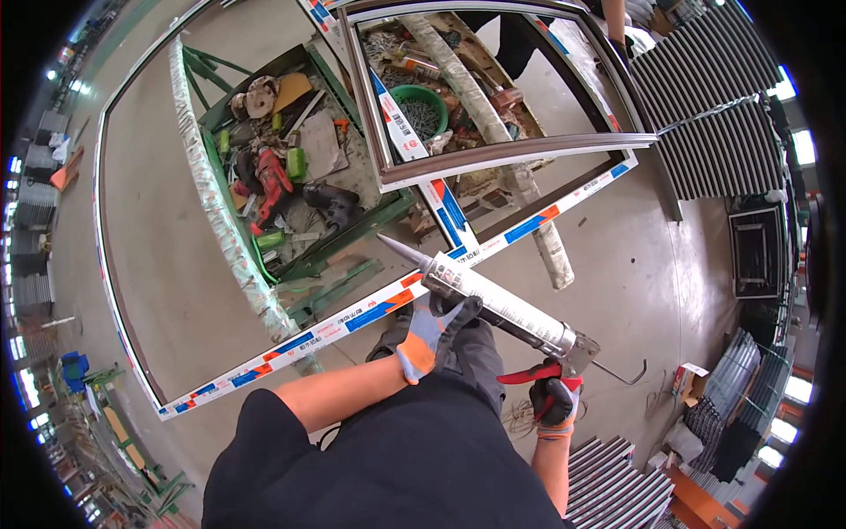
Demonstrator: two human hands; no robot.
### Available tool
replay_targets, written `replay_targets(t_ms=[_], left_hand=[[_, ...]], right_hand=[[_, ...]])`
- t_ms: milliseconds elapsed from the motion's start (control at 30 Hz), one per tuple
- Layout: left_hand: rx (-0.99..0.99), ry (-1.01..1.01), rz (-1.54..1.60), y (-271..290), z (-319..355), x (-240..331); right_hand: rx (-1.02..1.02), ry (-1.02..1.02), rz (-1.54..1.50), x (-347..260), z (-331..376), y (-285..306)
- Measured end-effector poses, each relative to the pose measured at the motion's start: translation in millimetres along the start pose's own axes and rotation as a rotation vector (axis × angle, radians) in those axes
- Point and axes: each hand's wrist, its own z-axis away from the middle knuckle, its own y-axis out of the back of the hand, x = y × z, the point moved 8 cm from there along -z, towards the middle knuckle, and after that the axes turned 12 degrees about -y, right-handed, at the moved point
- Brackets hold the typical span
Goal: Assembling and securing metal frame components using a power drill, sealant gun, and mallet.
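Over the near rail of a large frame (357, 319), a caulking gun (502, 304) is held at a slant.

A smaller sash (520, 152) overlaps the frame's far right, and a cluttered green tray (366, 227) sits lower, at far left. The gun looks stiff and moderately heavy, most of the weight likely along its smooth barrel, which may turn or slip; cradling it from beneath while gripping the rear handle seems the sound hold. The left hand (436, 326) holds the barrel from below, some fingers hidden; the right hand (555, 401) has its fingers closed around the red handle (527, 376), their squeeze impossible to tell. The slim nozzle (404, 251), pointing far left, is probably the fragile part, best left ungripped.
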Motion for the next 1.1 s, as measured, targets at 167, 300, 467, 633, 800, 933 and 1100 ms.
replay_targets(t_ms=[167,300,467,633,800,933,1100], left_hand=[[-0.068,0.020,-0.237,8,8,-4],[0.107,-0.330,-1.133,78,20,-10],[0.545,-0.633,-1.663,172,47,30],[0.619,-0.585,-1.957,198,30,23],[0.582,-0.471,-2.011,199,18,9],[0.616,-0.453,-1.999,201,21,10],[0.637,-0.488,-1.987,201,33,13]], right_hand=[[-0.078,0.020,-0.027,-18,-14,26],[-0.125,-0.030,0.061,-48,-28,51],[-0.081,-0.027,0.190,-100,-54,130],[0.008,-0.057,0.681,-162,-68,136],[-0.156,0.438,1.632,-96,-103,68],[-0.260,0.322,1.686,40,-162,69],[-0.417,0.240,1.883,177,-244,-1]])
